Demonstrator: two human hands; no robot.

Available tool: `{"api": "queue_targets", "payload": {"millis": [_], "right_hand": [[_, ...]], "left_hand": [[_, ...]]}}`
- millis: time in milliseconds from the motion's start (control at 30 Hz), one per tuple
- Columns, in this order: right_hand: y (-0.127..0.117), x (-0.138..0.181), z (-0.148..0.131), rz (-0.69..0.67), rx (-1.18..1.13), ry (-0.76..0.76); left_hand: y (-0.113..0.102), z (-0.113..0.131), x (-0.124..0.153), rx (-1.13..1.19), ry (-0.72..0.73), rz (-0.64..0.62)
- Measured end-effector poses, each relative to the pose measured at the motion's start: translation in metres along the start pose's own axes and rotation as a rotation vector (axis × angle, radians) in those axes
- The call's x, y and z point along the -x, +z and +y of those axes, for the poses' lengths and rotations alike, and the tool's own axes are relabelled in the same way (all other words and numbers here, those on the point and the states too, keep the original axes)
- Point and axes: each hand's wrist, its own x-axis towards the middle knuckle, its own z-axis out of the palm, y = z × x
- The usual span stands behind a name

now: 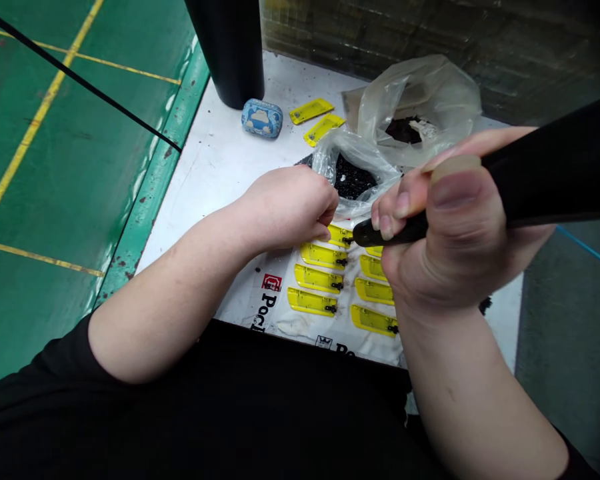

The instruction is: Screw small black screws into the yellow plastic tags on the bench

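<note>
My right hand point(460, 240) is wrapped round a thick black tool point(555, 167) with a tapered nose, which looks like an electric screwdriver. Its nose points left, at the black fitting on the end of a yellow plastic part point(341, 235). At the other end of that part, my left hand point(300, 203) is closed with its fingertips on it; the curled fingers are partly hidden. Nearer me lie several similar yellow parts point(320, 278) with small black pieces at their right ends. A second column of yellow parts point(373, 319) is partly covered by my right hand.
Behind my hands stand an open plastic bag of small black pieces point(355, 180) and a larger clear bag point(423, 80) with dark contents. Two yellow parts point(311, 111), a blue tin point(262, 119) and a black cylinder point(230, 53) are farther back on the white table point(195, 180).
</note>
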Motion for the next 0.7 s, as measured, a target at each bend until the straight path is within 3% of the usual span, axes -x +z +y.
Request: {"api": "queue_targets", "payload": {"millis": [167,300,467,700], "right_hand": [[0.006,-0.007,0.005,0.039,-0.217,-0.091],[0.005,-0.004,0.007,0.032,-0.126,-0.099],[0.01,0.002,0.009,0.164,-0.058,-0.159],[0.011,0.002,-0.003,0.075,-0.139,-0.037]], "left_hand": [[0.003,-0.001,0.0,0.01,0.009,0.023],[0.003,-0.002,0.0,0.028,0.003,0.026],[0.003,-0.002,0.0,0.03,0.002,0.023],[0.005,-0.004,0.0,0.052,0.013,0.043]]}}
